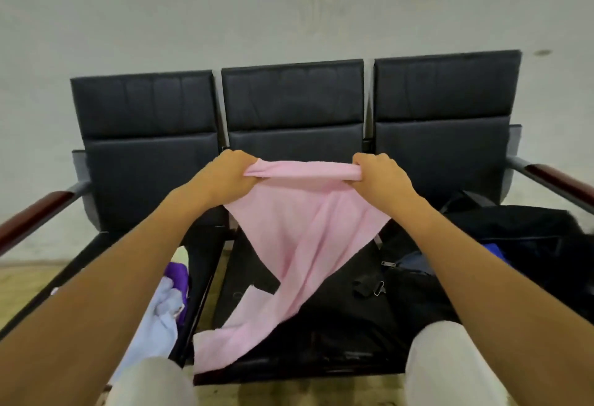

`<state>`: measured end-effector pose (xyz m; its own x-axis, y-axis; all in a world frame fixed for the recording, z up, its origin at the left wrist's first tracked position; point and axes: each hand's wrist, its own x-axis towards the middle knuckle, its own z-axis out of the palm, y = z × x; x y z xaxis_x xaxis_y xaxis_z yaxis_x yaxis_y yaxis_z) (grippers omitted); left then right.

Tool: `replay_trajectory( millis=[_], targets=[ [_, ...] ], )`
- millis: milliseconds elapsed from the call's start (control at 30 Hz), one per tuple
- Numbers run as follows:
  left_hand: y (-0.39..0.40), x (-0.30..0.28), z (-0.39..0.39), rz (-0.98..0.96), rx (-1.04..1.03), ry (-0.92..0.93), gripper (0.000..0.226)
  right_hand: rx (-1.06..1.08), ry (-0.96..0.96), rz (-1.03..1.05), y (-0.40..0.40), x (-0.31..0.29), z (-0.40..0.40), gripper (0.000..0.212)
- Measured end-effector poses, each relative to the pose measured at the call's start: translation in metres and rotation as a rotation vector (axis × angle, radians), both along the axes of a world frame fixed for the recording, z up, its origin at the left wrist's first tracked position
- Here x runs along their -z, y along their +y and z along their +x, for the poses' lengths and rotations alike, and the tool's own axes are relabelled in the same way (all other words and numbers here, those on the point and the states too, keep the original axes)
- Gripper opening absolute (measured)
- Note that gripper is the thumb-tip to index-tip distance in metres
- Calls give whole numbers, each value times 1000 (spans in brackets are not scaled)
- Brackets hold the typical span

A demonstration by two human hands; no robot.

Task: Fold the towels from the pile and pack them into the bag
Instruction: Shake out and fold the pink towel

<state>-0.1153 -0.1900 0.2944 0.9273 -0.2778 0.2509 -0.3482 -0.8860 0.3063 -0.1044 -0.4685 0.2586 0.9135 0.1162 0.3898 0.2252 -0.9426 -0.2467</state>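
Pink towel hangs over the middle seat as your left hand and right hand clench its top corners.

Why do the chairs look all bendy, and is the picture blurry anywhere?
Head view: the wide lens bows the row of black chairs and flares the armrests outward. Head view: light is soft and even, with no glare or hard shadows. Head view: the pink towel held up by the left hand and right hand looks slightly soft, and the whole picture is a little smeary.
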Motion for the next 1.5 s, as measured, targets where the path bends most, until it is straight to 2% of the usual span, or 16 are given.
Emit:
replay_trajectory(
  millis=[100,167,267,333,467,567,700,767,833,900,967,1033,1133,1200,1300,1500],
  targets=[
    [10,-21,-14,47,-64,-81,23,4,25,27,-5,-20,-11,25],
    [10,-31,-21,73,-98,-86,19,-11,31,47,-2,-32,-19,24],
    [6,-42,-31,67,-136,-43,15,-77,38,90,7,-51,-31,35],
    [9,-46,-34,-11,-118,3,19,-129,50,74,9,-61,-39,37],
    [20,-46,-38,-148,-55,66,32,-247,120,155,1,-72,-52,25],
    [17,-48,-47,-244,1,60,35,-274,129,196,-5,-75,-58,30],
    [15,-55,-57,-323,31,78,35,-181,97,-10,-6,-75,-70,46],
    [16,-59,-62,-377,38,92,23,-173,120,-43,-7,-75,-77,54],
    [17,-61,-68,-300,48,99,31,-191,165,-88,-7,-78,-83,57],
    [19,-61,-73,-61,40,119,45,-184,153,-249,-6,-81,-86,50],
    [19,-58,-75,143,3,154,38,-152,78,-398,-2,-84,-87,35],
    [21,-55,-72,201,-21,144,27,-138,-19,-416,0,-84,-87,18],
    [23,-54,-70,234,-58,39,30,-131,-99,-373,0,-81,-85,18],
    [25,-55,-72,237,-99,-22,31,-152,-70,-277,-2,-80,-84,14],
    [26,-55,-72,135,-88,-57,28,-225,-18,-30,-7,-78,-84,12],
    [28,-54,-71,-122,16,-96,33,-288,59,282,-10,-78,-82,33]
  ],
)
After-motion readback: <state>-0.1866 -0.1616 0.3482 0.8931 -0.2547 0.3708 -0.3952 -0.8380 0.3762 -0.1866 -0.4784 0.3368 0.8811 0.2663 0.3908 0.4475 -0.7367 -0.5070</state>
